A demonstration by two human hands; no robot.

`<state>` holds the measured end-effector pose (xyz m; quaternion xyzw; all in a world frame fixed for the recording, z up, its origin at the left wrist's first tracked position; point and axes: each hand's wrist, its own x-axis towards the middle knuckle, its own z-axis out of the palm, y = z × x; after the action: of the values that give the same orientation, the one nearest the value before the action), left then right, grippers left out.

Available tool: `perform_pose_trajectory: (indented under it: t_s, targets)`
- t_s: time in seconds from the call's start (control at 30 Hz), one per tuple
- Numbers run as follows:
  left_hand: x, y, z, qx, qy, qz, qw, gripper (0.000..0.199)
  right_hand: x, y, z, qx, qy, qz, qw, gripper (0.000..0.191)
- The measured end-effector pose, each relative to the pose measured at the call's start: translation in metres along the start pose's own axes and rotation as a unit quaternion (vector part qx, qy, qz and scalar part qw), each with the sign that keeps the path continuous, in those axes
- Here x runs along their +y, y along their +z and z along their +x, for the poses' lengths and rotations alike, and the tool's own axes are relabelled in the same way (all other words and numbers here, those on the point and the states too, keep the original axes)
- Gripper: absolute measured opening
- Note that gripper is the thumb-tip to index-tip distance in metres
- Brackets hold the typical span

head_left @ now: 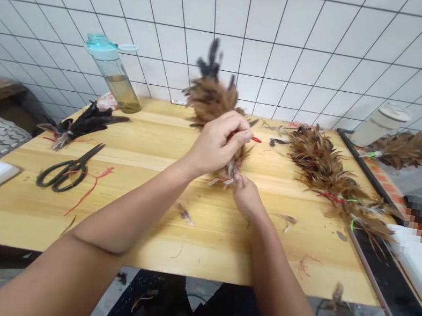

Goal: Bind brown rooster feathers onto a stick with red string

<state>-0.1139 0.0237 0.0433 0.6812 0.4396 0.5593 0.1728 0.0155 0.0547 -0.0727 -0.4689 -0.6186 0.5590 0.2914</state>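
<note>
A bundle of brown feathers with black tips (210, 101) is held up over the middle of the table, slightly blurred. My right hand (247, 194) is closed around its pale quill ends at the bottom. In front of the bundle, my left hand (220, 140) is pinched on a red string (255, 139), whose short end sticks out past the fingertips. Part of the feathers and most of the string are hidden behind my left hand.
Black-handled scissors (65, 173), black feathers (90, 123) and a tilted water bottle (120, 85) are at left. Brown feather bundles (324, 164) lie at right, near a phone (393, 283) and a white cup (382, 125). Red string scraps (94, 186) dot the wooden table (148, 141); a tiled wall stands behind.
</note>
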Motion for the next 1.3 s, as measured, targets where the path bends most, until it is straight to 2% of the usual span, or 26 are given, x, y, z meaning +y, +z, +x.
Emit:
perform_pose_trajectory:
  t_s: [0.1,0.2,0.27,0.3,0.37,0.47,0.57,0.7,0.8,0.97,1.3]
  targets:
    - [-0.006,-0.023,-0.017,0.003,0.004,0.063,0.998,0.015,-0.009,-0.006,-0.006,0.003,0.093,0.195,0.976,0.037]
    - [-0.035,-0.042,-0.033,-0.008,-0.022,0.174,0.984,0.014,-0.018,-0.012,-0.012,-0.016,0.128,0.326,0.937,0.036]
    - [-0.055,-0.049,-0.042,-0.043,-0.052,0.224,0.972,0.007,-0.022,-0.013,-0.014,-0.032,0.132,0.379,0.915,0.035]
    - [-0.063,-0.05,-0.047,-0.053,-0.063,0.231,0.97,0.005,-0.022,-0.013,-0.014,-0.042,0.138,0.398,0.906,0.036]
    - [-0.07,-0.046,-0.055,-0.066,-0.084,0.2,0.974,0.018,-0.022,-0.01,-0.014,-0.065,0.151,0.425,0.89,0.038]
    - [-0.063,-0.029,-0.061,-0.078,-0.095,0.107,0.987,0.025,-0.02,-0.004,-0.013,-0.083,0.171,0.446,0.875,0.039]
    - [-0.053,-0.011,-0.063,-0.077,-0.078,0.063,0.992,0.025,-0.016,0.001,-0.012,-0.081,0.183,0.444,0.873,0.037]
    - [-0.057,0.0,-0.064,-0.051,-0.031,0.116,0.992,0.008,-0.013,0.003,-0.01,-0.077,0.188,0.436,0.877,0.034]
    - [-0.073,-0.001,-0.067,-0.029,0.002,0.185,0.982,0.018,-0.012,0.004,-0.01,-0.075,0.186,0.431,0.88,0.032]
    - [-0.094,-0.003,-0.072,-0.015,0.031,0.272,0.962,0.02,-0.013,0.008,-0.01,-0.062,0.187,0.415,0.888,0.034]
    - [-0.089,-0.004,-0.072,0.023,0.053,0.286,0.957,0.015,-0.015,0.014,-0.008,-0.033,0.18,0.36,0.915,0.034]
